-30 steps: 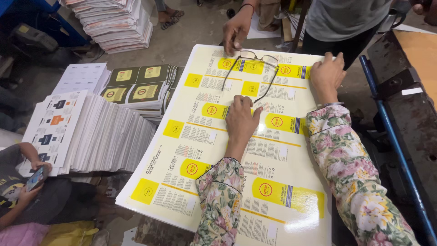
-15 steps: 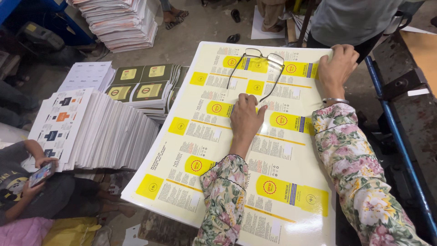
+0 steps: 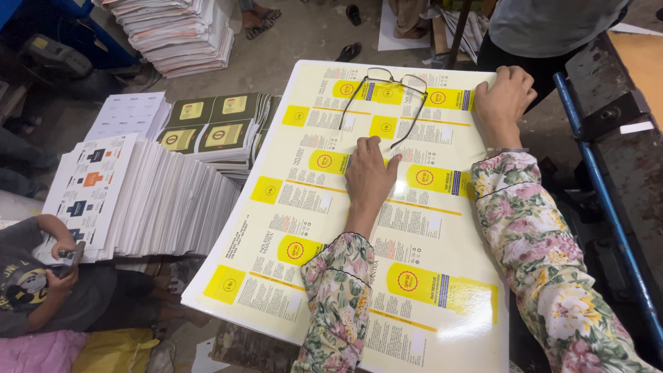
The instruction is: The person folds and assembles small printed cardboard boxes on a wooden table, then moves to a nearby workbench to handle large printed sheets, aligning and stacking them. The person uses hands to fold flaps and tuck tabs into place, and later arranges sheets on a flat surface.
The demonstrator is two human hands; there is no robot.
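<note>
Head view: at far left a fanned white stack of printed sheets [image 3: 131,200], behind it dark green-and-yellow printed sheets [image 3: 214,128]. Centre, a big pale yellow printed sheet [image 3: 290,242] with yellow label blocks. The left hand [image 3: 369,179] presses flat on it, fingers spread, just below folded glasses [image 3: 387,97]. The right hand [image 3: 504,97] curls over its far right edge.

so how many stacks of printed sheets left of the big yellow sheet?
4: a tall stack at top left, white sheets, dark green-yellow sheets, a big fanned white stack by the seated person. More may lie out of frame.
</note>
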